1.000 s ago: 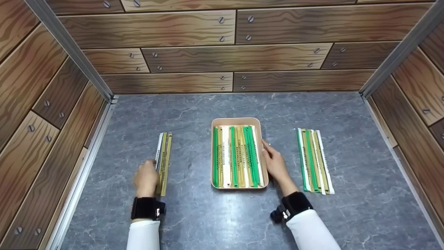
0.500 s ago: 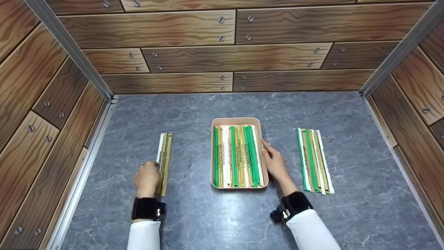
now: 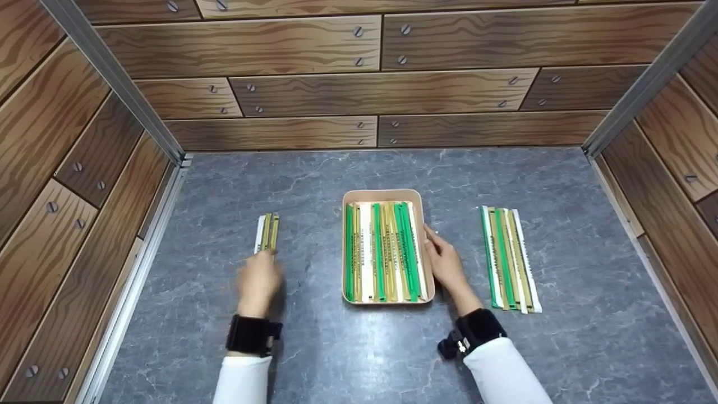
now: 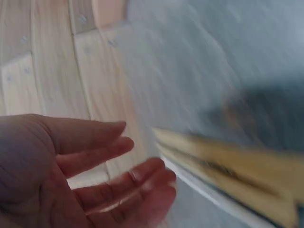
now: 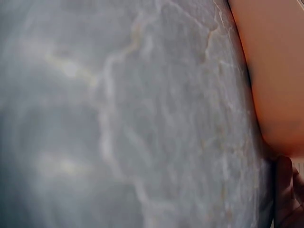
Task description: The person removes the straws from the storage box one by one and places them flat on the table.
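Note:
My left hand (image 3: pixel 259 283) is over the near part of a small group of long, thin wrapped sticks (image 3: pixel 268 229), one white and the others gold. In the left wrist view, thumb and fingers are apart and loosely bent, with nothing between them; the gold sticks (image 4: pixel 228 166) lie beyond the fingertips, blurred. A shallow peach-coloured tray (image 3: pixel 381 196) holds a row of green, gold and white wrapped sticks (image 3: pixel 366 252) with printed lettering. Along the tray's right side rests my right hand (image 3: pixel 447 266), its fingers extended against the wall. The right wrist view shows the tray's outer wall (image 5: pixel 280 71).
Right of the tray lies another group of green, gold and white sticks (image 3: pixel 509 261). All of it is on a grey marbled tabletop (image 3: pixel 314 348). Wood-patterned panels (image 3: pixel 381 92) wall in the back and both sides, with metal rails (image 3: pixel 126 90) at the corners.
My left hand has moved right, from beside the left sticks to over their near part. The left sticks have barely shifted. My right hand and the tray have stayed put.

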`<state>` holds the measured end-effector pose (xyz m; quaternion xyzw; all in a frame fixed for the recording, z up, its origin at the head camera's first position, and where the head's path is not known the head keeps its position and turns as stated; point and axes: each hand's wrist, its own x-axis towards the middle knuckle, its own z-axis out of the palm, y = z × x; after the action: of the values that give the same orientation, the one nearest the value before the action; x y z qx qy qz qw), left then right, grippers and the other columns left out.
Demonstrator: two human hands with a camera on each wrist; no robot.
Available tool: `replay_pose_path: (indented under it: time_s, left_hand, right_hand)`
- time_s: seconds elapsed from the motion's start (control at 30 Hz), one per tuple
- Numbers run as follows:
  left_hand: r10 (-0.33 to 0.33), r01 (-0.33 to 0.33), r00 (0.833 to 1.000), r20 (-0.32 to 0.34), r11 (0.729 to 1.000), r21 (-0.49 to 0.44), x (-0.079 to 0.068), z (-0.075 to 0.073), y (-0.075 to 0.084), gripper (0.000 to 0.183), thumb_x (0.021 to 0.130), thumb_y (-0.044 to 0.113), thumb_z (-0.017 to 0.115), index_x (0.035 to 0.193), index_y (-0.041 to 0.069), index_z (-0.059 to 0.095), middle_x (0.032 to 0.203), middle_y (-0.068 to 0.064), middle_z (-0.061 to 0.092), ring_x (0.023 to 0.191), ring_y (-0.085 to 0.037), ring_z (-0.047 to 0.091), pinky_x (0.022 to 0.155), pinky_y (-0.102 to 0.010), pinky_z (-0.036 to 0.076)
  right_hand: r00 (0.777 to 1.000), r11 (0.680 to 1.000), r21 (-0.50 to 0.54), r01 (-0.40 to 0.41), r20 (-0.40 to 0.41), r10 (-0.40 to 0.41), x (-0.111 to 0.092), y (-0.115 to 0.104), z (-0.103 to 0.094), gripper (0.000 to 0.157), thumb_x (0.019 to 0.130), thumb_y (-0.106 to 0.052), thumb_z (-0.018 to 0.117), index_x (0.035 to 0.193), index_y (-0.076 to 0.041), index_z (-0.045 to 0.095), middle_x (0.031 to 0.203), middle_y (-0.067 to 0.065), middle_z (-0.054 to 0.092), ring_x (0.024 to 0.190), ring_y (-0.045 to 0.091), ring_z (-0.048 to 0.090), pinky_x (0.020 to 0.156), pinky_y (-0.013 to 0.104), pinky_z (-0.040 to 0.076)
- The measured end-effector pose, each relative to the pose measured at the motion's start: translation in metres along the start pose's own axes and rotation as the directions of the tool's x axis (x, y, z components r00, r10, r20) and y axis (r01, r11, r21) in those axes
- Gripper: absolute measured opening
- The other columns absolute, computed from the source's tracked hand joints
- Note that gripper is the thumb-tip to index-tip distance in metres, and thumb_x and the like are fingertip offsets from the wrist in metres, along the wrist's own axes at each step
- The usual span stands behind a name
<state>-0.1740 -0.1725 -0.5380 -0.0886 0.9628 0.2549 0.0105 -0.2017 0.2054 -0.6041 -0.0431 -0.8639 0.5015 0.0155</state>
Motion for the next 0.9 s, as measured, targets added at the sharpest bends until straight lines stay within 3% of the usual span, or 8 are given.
replay_pose_path:
  time_s: [0.1,0.2,0.4,0.57,0.67,0.9]
  left_hand:
    - [0.130,-0.131,0.991,-0.020,0.991,-0.029,-0.006,0.009,0.028,0.037,0.084,0.000,0.058,0.120,0.001,0.068,0.105,-0.022,0.069,0.085,-0.039,0.068,0.066,-0.049,0.055]
    - [0.229,-0.226,0.973,0.029,0.970,-0.090,-0.011,0.021,0.059,0.038,0.084,-0.004,0.059,0.121,-0.001,0.066,0.104,-0.021,0.070,0.082,-0.034,0.068,0.069,-0.043,0.057]
    - [0.368,-0.337,0.919,0.142,0.920,-0.203,-0.021,0.050,0.106,0.038,0.088,-0.004,0.062,0.125,-0.006,0.060,0.107,-0.024,0.067,0.064,-0.024,0.064,0.052,-0.027,0.054]
    - [0.402,-0.384,0.898,0.179,0.914,-0.128,-0.024,0.072,0.126,0.036,0.088,0.001,0.066,0.124,-0.002,0.063,0.113,-0.023,0.066,0.083,-0.028,0.068,0.059,-0.025,0.055]
    - [0.413,-0.408,0.891,0.189,0.911,-0.062,-0.023,0.082,0.132,0.036,0.086,0.003,0.068,0.122,0.002,0.066,0.107,-0.020,0.068,0.080,-0.028,0.068,0.058,-0.029,0.056]
    - [0.381,-0.403,0.899,0.218,0.913,0.065,-0.017,0.100,0.138,0.035,0.086,0.015,0.074,0.119,0.007,0.069,0.100,-0.017,0.068,0.079,-0.031,0.068,0.062,-0.041,0.057]
  right_hand:
    - [1.000,1.000,-0.007,-0.003,-0.002,0.003,0.000,0.000,-0.001,0.043,0.104,-0.022,0.048,0.147,-0.017,0.047,0.145,0.019,0.045,0.134,0.037,0.042,0.111,0.048,0.032]
    - [1.000,1.000,-0.007,-0.005,-0.004,0.005,0.000,0.000,-0.001,0.043,0.104,-0.022,0.049,0.147,-0.018,0.047,0.145,0.019,0.045,0.134,0.037,0.042,0.111,0.048,0.032]
    - [1.000,1.000,0.006,0.004,-0.003,-0.004,0.000,0.000,-0.001,0.043,0.104,-0.021,0.049,0.147,-0.019,0.048,0.145,0.019,0.045,0.134,0.037,0.041,0.111,0.048,0.031]
    - [1.000,1.000,0.011,0.009,-0.005,-0.009,0.001,0.001,0.000,0.043,0.104,-0.020,0.050,0.146,-0.019,0.048,0.145,0.019,0.045,0.134,0.036,0.041,0.111,0.047,0.031]
    - [1.000,1.000,0.008,0.015,-0.009,-0.015,0.001,0.001,0.000,0.043,0.103,-0.020,0.050,0.146,-0.018,0.048,0.145,0.019,0.045,0.134,0.036,0.041,0.111,0.047,0.031]
    - [0.999,0.999,0.019,0.029,-0.015,-0.029,0.001,0.002,0.000,0.043,0.103,-0.018,0.050,0.146,-0.015,0.048,0.144,0.020,0.046,0.134,0.037,0.042,0.111,0.048,0.032]
